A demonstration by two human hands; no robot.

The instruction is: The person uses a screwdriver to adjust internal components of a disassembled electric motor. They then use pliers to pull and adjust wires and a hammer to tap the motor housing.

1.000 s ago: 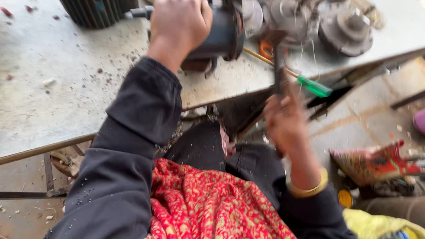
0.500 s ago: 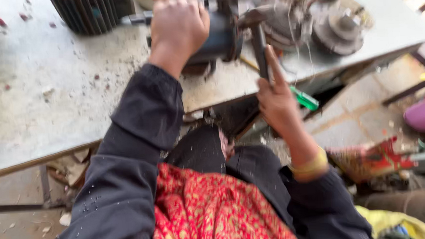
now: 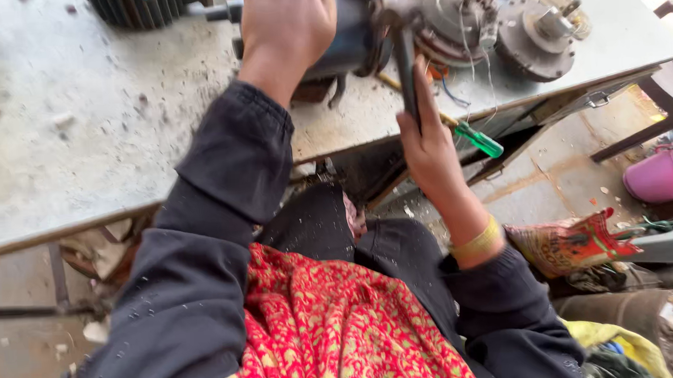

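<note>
My left hand (image 3: 288, 25) presses down on the dark motor body (image 3: 345, 37), fingers curled over its top, pinning it to the bench (image 3: 85, 147). The motor's long axis runs left to right across the bench. My right hand (image 3: 425, 143) sits just below its open end, fingers wrapped tight around a dark tool handle (image 3: 405, 65) that points up into the winding housing (image 3: 450, 18). A green screwdriver (image 3: 478, 139) lies beside that hand.

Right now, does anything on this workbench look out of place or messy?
Yes. A green-handled screwdriver sticks out past the edge of the grey workbench, beside the right hand gripping a dark tool. Loose wires hang from the opened motor, which the left hand steadies. Dark grit is scattered across the bench top.
</note>
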